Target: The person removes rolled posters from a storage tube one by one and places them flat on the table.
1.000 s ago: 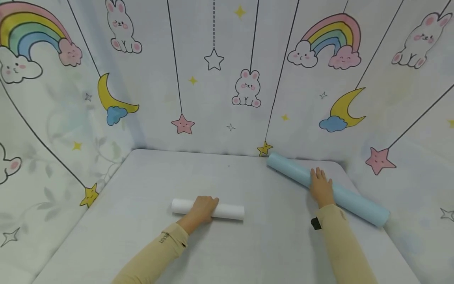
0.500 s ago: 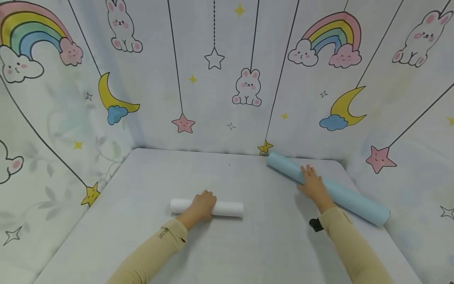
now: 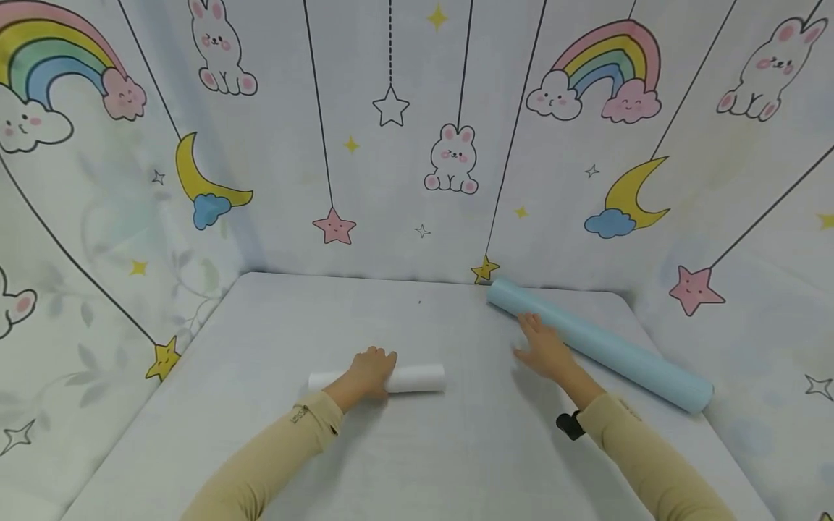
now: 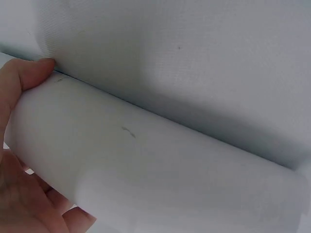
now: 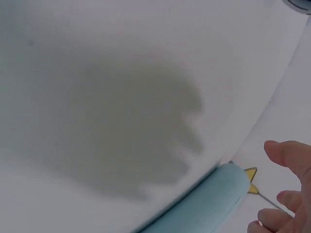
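Note:
A white roll (image 3: 418,378) lies on the white table near its middle, and my left hand (image 3: 371,373) grips it from above. In the left wrist view the thumb hooks over one side of the roll (image 4: 160,165), with other fingers on the opposite side. A longer light-blue roll (image 3: 625,354) lies slantwise at the table's right. My right hand (image 3: 546,353) is held above the table just left of that roll, fingers spread and holding nothing. The right wrist view has its thumb and fingertips (image 5: 272,218) apart from the blue roll's end (image 5: 209,199).
Patterned cloth walls (image 3: 280,181) with rainbows, rabbits and stars enclose the back and sides of the white table (image 3: 417,463). The blue roll's far end reaches the table's back edge. A black piece (image 3: 570,425) sits at the right sleeve cuff.
My right hand has come off the blue roll and moved left. My left hand still grips the white roll, which has turned slightly. The blue roll stays in place.

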Tool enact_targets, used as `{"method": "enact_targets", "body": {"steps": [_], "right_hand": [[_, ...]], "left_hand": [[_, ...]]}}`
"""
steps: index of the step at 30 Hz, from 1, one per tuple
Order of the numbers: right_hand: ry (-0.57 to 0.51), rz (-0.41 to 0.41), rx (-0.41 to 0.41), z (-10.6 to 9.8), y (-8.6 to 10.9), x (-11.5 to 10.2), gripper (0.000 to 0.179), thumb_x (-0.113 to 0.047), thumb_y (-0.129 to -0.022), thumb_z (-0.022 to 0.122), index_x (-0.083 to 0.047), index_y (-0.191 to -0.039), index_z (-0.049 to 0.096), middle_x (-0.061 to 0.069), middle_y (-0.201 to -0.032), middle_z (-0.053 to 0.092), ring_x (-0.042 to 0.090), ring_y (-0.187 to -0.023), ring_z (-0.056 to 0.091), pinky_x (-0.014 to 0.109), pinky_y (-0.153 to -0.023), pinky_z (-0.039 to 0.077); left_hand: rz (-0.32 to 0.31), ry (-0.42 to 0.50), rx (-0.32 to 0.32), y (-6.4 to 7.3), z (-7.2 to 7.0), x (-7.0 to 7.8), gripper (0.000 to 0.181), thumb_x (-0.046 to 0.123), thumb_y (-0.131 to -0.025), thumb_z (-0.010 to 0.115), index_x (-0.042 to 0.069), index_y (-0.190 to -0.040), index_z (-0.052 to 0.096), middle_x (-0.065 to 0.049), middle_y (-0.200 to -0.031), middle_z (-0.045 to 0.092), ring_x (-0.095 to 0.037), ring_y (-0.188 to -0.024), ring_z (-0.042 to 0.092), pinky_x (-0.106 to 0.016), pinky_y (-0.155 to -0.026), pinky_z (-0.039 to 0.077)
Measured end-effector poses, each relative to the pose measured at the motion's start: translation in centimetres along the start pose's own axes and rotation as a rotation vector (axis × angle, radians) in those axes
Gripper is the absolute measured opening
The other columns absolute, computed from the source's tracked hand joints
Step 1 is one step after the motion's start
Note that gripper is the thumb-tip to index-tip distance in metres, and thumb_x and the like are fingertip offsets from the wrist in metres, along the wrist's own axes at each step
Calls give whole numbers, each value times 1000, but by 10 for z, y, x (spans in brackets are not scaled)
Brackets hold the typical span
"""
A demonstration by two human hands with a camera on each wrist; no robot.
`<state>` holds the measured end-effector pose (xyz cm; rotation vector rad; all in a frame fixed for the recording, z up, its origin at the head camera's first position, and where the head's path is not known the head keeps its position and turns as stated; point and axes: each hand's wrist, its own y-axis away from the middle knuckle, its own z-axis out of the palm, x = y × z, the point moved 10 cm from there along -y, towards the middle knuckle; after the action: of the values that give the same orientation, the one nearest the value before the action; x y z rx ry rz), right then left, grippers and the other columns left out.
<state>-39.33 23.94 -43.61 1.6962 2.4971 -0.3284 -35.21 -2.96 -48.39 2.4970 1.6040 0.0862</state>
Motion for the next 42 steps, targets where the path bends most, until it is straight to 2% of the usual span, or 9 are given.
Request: {"method": "enact_targets", "body": {"steps": [4, 7, 13, 20, 23, 27, 30, 34, 42], "right_hand": [[-5, -47, 2, 4, 1, -22, 73, -19, -84, 65, 6, -140, 26, 30, -142, 26, 44, -130, 22, 61, -100, 19], [-17, -72, -16, 9, 3, -38, 75, -20, -84, 65, 2, -142, 25, 27, -143, 25, 41, -132, 22, 59, -102, 18], [-42, -118, -38, 15, 7, -65, 75, -22, -84, 66, -2, -143, 25, 22, -145, 26, 36, -133, 24, 57, -103, 19], [-51, -174, -49, 19, 12, -91, 72, -26, -85, 65, -2, -142, 28, 20, -144, 29, 34, -133, 25, 55, -103, 21], [-51, -194, -63, 22, 14, -100, 72, -28, -86, 64, -3, -143, 28, 19, -145, 29, 33, -133, 26, 55, -103, 21], [-58, -208, -96, 29, 16, -112, 73, -34, -87, 62, -6, -144, 27, 16, -146, 28, 30, -134, 24, 52, -105, 20], [-70, -221, -125, 35, 19, -121, 73, -39, -87, 60, -8, -144, 27, 14, -147, 27, 28, -135, 23, 51, -106, 19], [-81, -238, -162, 44, 23, -132, 75, -47, -86, 56, -9, -144, 27, 12, -147, 27, 26, -135, 23, 50, -106, 18], [-118, -251, -236, 57, 30, -148, 89, -67, -79, 49, -13, -145, 26, 8, -148, 25, 24, -136, 21, 49, -107, 16]], "left_hand": [[-12, 19, 14, 1, -11, 1, 51, 31, -62, 85, 11, -96, 53, -6, -83, 60, -24, -79, 58, -37, -67, 50], [-12, 60, -15, 3, -15, 5, 45, 31, -63, 84, 10, -92, 55, -4, -82, 61, -22, -75, 60, -36, -66, 51], [-40, 266, -68, 8, -13, 13, 39, 31, -67, 81, 7, -86, 57, -1, -77, 57, -17, -70, 55, -32, -64, 48], [-107, 451, -66, 9, -13, 9, 42, 26, -69, 80, 1, -98, 62, -6, -86, 61, -21, -79, 58, -35, -69, 49], [-132, 561, -86, 7, -8, 8, 42, 25, -72, 78, -2, -100, 62, -6, -84, 60, -20, -74, 57, -33, -64, 49], [-232, 843, -146, 6, 10, 5, 41, 23, -76, 74, -5, -101, 57, -8, -81, 56, -19, -70, 56, -31, -59, 49], [-322, 1042, -172, 6, 26, 6, 45, 23, -78, 73, -7, -104, 53, -11, -84, 56, -22, -73, 58, -34, -63, 51], [-357, 1160, -160, 3, 37, 14, 52, 25, -78, 73, -10, -108, 50, -13, -88, 56, -24, -77, 59, -37, -68, 52], [-314, 1311, -129, -5, 40, 33, 60, 25, -79, 72, -13, -117, 44, -16, -95, 57, -25, -82, 61, -38, -70, 53]]}}
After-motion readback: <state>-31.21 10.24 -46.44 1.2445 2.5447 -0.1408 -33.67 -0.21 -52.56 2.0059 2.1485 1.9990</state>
